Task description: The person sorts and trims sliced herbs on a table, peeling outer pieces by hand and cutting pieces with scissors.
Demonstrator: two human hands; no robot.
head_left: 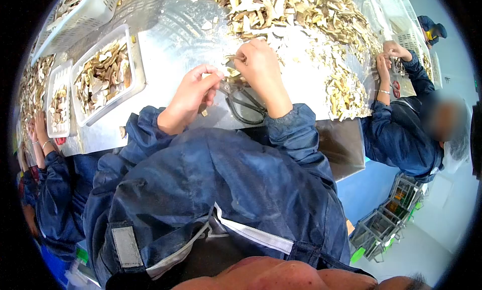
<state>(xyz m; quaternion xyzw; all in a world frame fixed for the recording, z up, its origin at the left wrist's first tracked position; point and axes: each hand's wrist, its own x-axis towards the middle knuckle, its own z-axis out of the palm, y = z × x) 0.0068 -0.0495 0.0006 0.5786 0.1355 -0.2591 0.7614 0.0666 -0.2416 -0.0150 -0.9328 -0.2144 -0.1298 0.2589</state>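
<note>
My left hand (pixel 193 91) is above the metal table, thumb and index finger pressed together and the other fingers curled. What it pinches, if anything, is too small to make out. Close by on the right, my right hand (pixel 258 64) is closed, with a brownish mushroom slice (pixel 236 58) at its fingertips. Black-handled scissors (pixel 246 109) lie on the table just below and between the hands, their blades partly covered by slices. Beyond the hands spreads a large heap of sliced mushrooms (pixel 296 11), with a paler pile of small pieces (pixel 344 91) to the right.
At left stand a white tub (pixel 83 109) of mushroom slices, a narrow white tray (pixel 52 121) and a tall perforated basket (pixel 75 31). Co-workers' hands (pixel 389 59) work at the right, others (pixel 40 129) at far left. Red-handled scissors (pixel 396 89) lie near the right-hand person.
</note>
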